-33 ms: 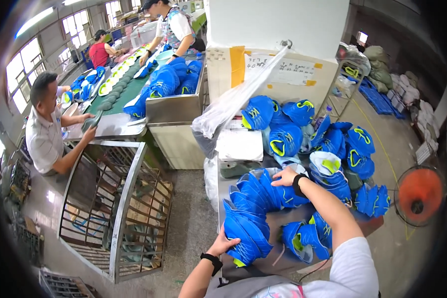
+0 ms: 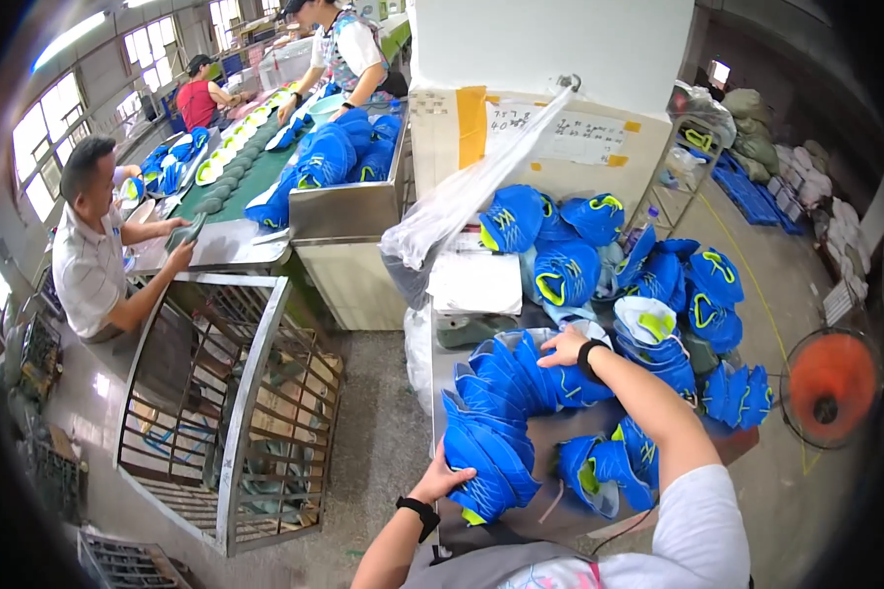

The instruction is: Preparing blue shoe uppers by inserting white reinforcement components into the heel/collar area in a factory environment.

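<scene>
A curved, nested stack of blue shoe uppers (image 2: 496, 393) lies on the metal table in front of me. My left hand (image 2: 442, 478) grips its near end, with the thumb on top and the other fingers partly hidden. On the far end my right hand (image 2: 564, 348) is closed over the uppers from above. A smaller bunch of blue uppers with lime lining (image 2: 607, 471) lies to the right of the stack, below my right forearm. Just beyond my right wrist stands another nested group (image 2: 655, 344), showing a pale lining.
More blue uppers (image 2: 567, 270) are heaped at the table's back. White papers (image 2: 474, 284) lie at its far left corner. A metal cage cart (image 2: 231, 412) stands left, near a co-worker (image 2: 93, 255) holding a grey-green piece. A round orange fan (image 2: 830, 378) stands right.
My hands and the stack stay in place. The co-worker at the left has tilted the grey-green piece slightly.
</scene>
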Tool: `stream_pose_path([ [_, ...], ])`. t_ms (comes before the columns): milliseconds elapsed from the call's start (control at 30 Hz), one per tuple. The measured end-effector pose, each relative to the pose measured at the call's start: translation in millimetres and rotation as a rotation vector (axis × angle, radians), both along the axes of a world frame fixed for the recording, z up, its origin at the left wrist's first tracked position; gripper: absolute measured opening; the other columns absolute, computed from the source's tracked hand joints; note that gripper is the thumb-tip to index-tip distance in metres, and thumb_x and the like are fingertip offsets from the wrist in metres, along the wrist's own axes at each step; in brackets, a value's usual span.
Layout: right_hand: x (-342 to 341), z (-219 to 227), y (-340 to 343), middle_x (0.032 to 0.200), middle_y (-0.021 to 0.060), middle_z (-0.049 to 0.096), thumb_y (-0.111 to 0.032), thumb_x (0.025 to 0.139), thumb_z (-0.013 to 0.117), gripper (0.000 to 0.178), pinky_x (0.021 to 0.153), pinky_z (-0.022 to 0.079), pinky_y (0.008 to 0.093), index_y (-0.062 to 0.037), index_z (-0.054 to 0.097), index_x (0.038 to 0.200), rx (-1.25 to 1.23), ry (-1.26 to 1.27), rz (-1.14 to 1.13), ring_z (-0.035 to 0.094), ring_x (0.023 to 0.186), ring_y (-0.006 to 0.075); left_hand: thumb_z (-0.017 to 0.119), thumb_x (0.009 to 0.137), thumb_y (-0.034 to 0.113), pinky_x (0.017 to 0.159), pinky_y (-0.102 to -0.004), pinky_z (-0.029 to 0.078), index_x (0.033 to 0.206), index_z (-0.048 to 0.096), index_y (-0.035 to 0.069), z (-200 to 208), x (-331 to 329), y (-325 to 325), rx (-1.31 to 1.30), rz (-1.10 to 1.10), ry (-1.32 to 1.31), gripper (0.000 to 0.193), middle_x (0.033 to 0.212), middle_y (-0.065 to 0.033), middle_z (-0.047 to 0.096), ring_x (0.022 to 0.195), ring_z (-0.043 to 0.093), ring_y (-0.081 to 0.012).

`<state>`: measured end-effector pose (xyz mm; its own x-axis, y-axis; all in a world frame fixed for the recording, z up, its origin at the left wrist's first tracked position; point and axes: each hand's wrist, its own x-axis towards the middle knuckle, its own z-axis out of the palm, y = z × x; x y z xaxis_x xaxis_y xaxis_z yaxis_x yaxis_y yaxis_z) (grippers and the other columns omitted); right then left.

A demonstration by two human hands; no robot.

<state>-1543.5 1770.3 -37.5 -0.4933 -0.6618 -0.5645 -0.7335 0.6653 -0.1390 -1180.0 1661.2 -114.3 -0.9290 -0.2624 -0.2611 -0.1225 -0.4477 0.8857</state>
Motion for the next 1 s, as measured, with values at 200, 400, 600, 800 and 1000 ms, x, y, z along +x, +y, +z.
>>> stream_pose_path([
  [200,-5.1,-14.7,-28.7,0.109,0.0016,0.06,-0.049,0.069,0.059,0.042,0.099,0.024,0.0476,-0.024,0.065,0.102,0.141,0.003,0.255,0.036,0.114,0.0368,0.08,0.063,0.018,0.099,-0.0356,0.032,0.138,0.01,0.007,9.8,-14.0,-3.5,-0.038,-0.016,0.016,0.103,0.128,-0.0136,0.039,0.117,0.038,-0.0227],
  [400,31.7,12.3,-39.3,0.107,0.0089,0.06,-0.032,0.063,0.07,0.047,0.092,0.034,0.0439,-0.0186,0.061,0.108,0.088,-0.136,0.526,0.042,0.107,0.0381,0.082,0.058,0.019,0.099,-0.0371,0.033,0.138,0.007,0.005,0.3,-2.6,-10.3,0.129,0.02,-0.018,0.111,0.128,-0.015,0.038,0.117,0.04,-0.0257],
  [600,61.4,21.8,-44.5,0.106,0.0161,0.058,-0.049,0.066,0.063,0.046,0.09,0.034,0.0443,-0.0111,0.067,0.093,0.197,-0.137,0.229,0.037,0.112,0.037,0.081,0.058,0.015,0.098,-0.0374,0.034,0.137,0.012,0.006,6.7,-9.9,-18.0,0.239,-0.078,0.017,0.106,0.126,-0.013,0.04,0.115,0.041,-0.0247],
  [800,99.1,19.4,-32.3,0.106,0.0149,0.058,-0.05,0.069,0.061,0.05,0.096,0.026,0.0449,-0.0053,0.067,0.091,0.136,0.04,-0.094,0.032,0.115,0.0341,0.081,0.058,0.01,0.093,-0.0369,0.039,0.136,0.015,0.008,4.4,-14.0,-23.7,0.332,-0.134,0.12,0.102,0.122,-0.0111,0.043,0.109,0.046,-0.0237],
  [1000,154.9,132.6,-30.8,0.117,0.0197,0.05,-0.045,0.068,0.064,0.05,0.097,0.028,0.0439,-0.0029,0.066,0.094,0.107,0.222,-0.253,0.03,0.117,0.0361,0.082,0.055,0.009,0.09,-0.0344,0.042,0.139,0.007,0.008,33.3,-27.8,-37.3,0.313,-0.213,0.209,0.112,0.121,-0.0111,0.044,0.107,0.048,-0.0232],
])
